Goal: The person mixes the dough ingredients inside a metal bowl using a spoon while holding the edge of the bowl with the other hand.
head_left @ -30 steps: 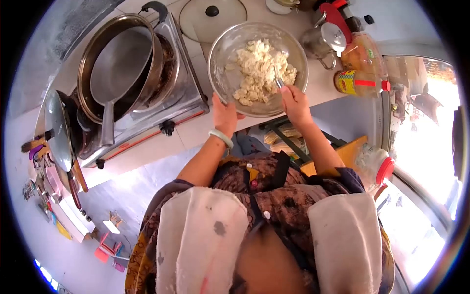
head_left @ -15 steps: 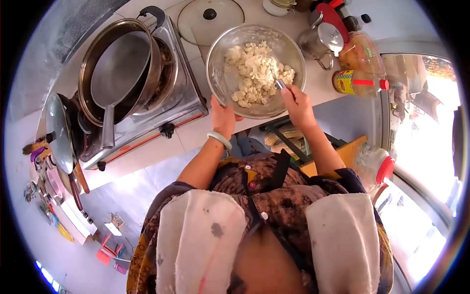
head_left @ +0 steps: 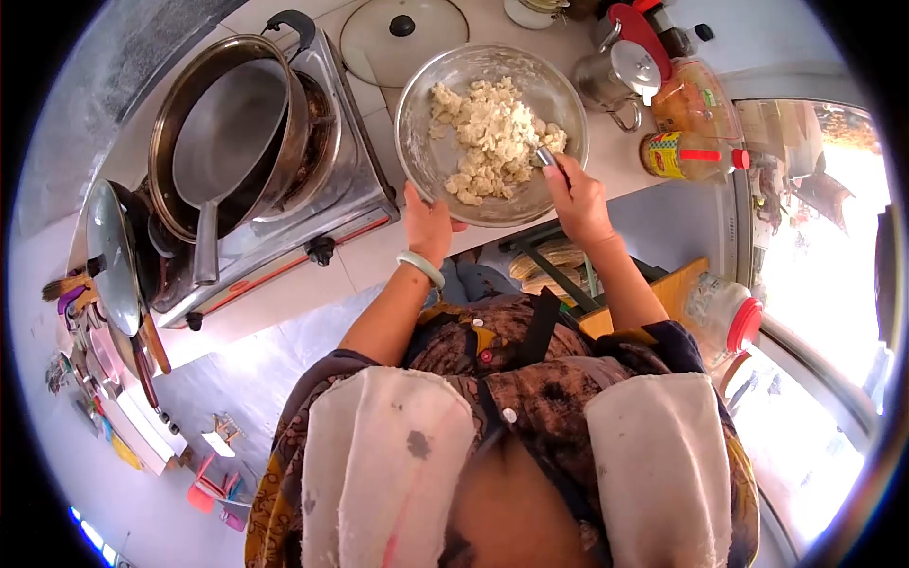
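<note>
A wide metal bowl sits near the counter's front edge. Lumpy, pale, crumbly dough is heaped inside it. My left hand grips the bowl's near left rim, thumb on the outer wall, and a pale bangle circles that wrist. At the bowl's right side, my right hand is closed around the metal handle of a utensil. The utensil's working end is buried in the dough, so whether it is a spoon or a fork cannot be seen.
Left of the bowl, a gas stove carries a deep pot with a long-handled pan inside. A glass lid lies behind. To the right stand a metal pitcher and a tipped yellow-labelled bottle.
The whole view has shifted very slightly. My right hand and the utensil handle have moved a little against the dough; my left hand keeps its hold on the rim.
</note>
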### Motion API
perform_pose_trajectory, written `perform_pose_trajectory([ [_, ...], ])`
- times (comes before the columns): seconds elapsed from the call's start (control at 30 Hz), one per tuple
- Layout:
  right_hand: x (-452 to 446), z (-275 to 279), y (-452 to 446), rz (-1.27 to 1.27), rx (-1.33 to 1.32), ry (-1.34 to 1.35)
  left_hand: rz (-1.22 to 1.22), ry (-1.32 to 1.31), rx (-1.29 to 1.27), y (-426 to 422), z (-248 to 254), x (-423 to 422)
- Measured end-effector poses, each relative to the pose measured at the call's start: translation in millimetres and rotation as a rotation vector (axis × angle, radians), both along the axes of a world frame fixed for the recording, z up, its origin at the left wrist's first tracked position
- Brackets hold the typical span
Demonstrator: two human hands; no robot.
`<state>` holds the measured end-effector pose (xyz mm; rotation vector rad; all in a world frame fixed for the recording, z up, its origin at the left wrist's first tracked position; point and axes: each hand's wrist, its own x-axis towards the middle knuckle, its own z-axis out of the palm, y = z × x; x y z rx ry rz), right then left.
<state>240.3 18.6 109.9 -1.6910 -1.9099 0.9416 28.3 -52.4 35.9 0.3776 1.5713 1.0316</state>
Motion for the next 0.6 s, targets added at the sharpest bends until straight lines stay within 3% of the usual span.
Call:
perform_pose_trajectory([
  [0.2,4,-53,47,0.200,0.039,-0.445,-0.028,0.032,-0.056,-1,-7,-1],
  [0.4,-9,-44,79,0.260,-0.090,-0.625,-0.039,0.031,-0.044,0,-7,-2],
  [0.5,-10,-24,85,0.292,-0.015,-0.629,-0.057,0.057,-0.034,1,-1,-1],
  [0.6,-6,9,73,0.242,-0.079,-0.308,-0.064,0.057,-0.060,1,8,-2],
])
